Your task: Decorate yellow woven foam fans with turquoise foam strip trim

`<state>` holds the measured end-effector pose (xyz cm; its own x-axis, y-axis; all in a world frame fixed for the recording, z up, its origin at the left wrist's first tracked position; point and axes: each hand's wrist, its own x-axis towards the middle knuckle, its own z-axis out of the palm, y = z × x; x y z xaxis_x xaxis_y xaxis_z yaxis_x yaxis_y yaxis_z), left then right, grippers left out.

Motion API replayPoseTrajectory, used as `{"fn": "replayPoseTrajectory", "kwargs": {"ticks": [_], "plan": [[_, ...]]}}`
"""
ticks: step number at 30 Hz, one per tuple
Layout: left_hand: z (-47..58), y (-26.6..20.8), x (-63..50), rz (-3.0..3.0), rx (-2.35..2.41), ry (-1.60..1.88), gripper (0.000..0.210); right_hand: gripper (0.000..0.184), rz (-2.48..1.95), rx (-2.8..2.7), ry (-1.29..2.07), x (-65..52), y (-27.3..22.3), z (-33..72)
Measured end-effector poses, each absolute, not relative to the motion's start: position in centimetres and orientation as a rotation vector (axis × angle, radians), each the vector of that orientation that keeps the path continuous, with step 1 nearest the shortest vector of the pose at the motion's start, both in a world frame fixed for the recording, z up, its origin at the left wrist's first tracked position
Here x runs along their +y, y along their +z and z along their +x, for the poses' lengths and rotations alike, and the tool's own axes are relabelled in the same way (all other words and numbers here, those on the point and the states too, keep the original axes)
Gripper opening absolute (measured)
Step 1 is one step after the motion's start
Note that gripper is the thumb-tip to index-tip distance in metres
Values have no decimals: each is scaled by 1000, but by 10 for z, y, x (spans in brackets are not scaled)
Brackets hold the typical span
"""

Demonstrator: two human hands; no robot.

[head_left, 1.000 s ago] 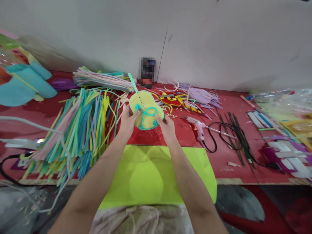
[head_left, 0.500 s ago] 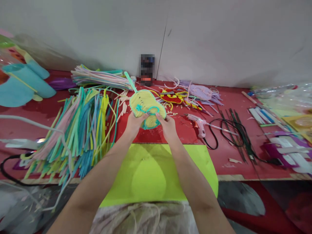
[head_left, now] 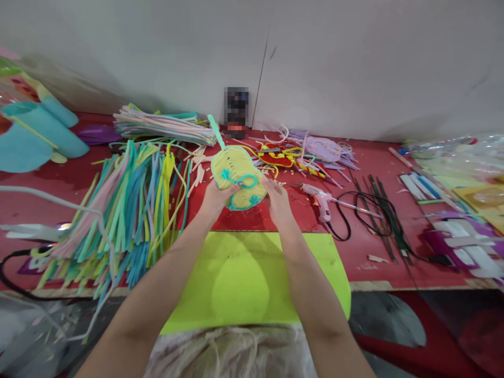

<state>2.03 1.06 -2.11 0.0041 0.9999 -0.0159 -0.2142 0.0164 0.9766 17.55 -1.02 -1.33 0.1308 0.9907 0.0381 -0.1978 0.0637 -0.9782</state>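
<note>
A yellow hand fan [head_left: 236, 163] made of fuzzy pipe cleaners is held over the table. It has a teal rim, teal flower shapes, a curled teal stem and a teal handle [head_left: 216, 131] pointing away from me. My left hand [head_left: 216, 199] is closed on its lower left edge, thumb on the front face. At the fan's right edge, my right hand [head_left: 279, 199] is closed with the thumb along the rim; its other fingers are partly hidden. Below the fan lies a red board [head_left: 299, 218], and nearer me a lime green sheet [head_left: 240, 278].
Piles of coloured pipe cleaners [head_left: 129, 205] lie to the left. A pink glue gun [head_left: 321, 202] with a black cord is on the right, beside dark thin sticks [head_left: 380, 210]. A phone-like device [head_left: 236, 113] leans on the back wall. Purple pipe-cleaner pieces [head_left: 323, 149] sit behind.
My right thumb has slid from the fan's face out to its right edge, uncovering the lower right flower. The fan has tilted slightly, its handle swinging a little to the right.
</note>
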Motion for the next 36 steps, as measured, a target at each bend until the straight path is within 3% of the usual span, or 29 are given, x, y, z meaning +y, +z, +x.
{"fn": "replayPoseTrajectory", "kwargs": {"ticks": [7, 36], "plan": [[18, -20, 9, 1149, 1060, 1121, 51, 33, -1198, -1121, 1125, -10, -15, 189], [16, -19, 6, 1227, 1071, 1016, 47, 33, -1300, -1318, 988, -11, -17, 192]]}}
